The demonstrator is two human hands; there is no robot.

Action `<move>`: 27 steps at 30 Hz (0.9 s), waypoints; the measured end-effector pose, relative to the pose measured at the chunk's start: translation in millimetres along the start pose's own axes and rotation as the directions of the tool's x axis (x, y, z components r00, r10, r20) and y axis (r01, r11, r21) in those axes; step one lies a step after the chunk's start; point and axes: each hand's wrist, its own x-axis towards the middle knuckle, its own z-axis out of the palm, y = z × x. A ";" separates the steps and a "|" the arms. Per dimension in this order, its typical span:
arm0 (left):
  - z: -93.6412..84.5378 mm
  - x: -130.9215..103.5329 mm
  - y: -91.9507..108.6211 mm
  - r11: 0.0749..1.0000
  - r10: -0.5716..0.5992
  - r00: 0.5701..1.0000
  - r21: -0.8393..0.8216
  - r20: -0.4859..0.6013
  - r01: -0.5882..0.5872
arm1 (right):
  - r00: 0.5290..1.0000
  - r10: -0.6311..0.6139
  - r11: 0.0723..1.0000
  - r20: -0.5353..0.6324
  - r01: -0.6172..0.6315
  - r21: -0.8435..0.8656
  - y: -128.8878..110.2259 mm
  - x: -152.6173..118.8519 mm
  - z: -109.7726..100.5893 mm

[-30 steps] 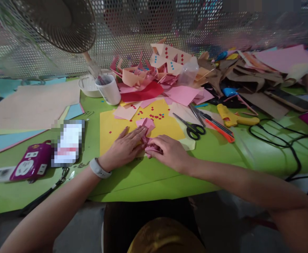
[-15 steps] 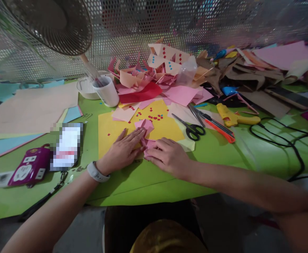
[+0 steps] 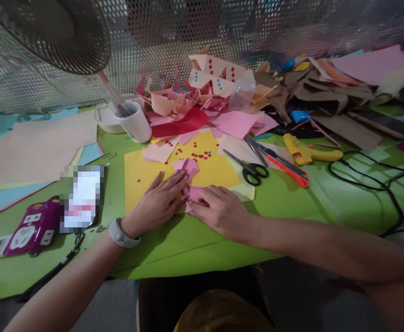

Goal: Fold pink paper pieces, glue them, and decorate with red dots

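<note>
The person's right hand (image 3: 221, 212) pinches the near part of a folded pink paper (image 3: 195, 192), its fingers curled, while the left hand (image 3: 158, 198) lies flat, fingers stretched, on the paper's left side. The paper lies over the near part of a yellow sheet (image 3: 219, 171). Off to the right I see black-handled scissors (image 3: 246, 167), an orange cutter (image 3: 288, 170) and a yellow glue gun (image 3: 300, 152); a white cup (image 3: 137, 124) stands beyond, leftward.

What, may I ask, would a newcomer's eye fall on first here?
Probably the bright yellow paper mid-table, scattered with small red bits. At its near edge, the left hand and right hand touch folded pink paper. Next, the large fan at upper left.
</note>
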 end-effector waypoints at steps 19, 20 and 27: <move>1.3 3.2 4.0 0.998 -0.050 0.997 -0.040 -0.055 0.047 | 1.000 0.006 0.999 -0.017 -0.006 -0.032 -2.2 -0.4 0.0; 1.5 3.3 3.8 0.998 -0.051 0.997 -0.043 -0.054 0.048 | 1.000 0.005 0.999 -0.018 -0.005 -0.032 -2.2 -0.4 0.2; 3.8 2.6 1.6 0.998 -0.041 0.997 -0.046 -0.064 0.038 | 0.999 -0.022 0.999 -0.043 0.021 -0.034 -0.6 0.1 0.3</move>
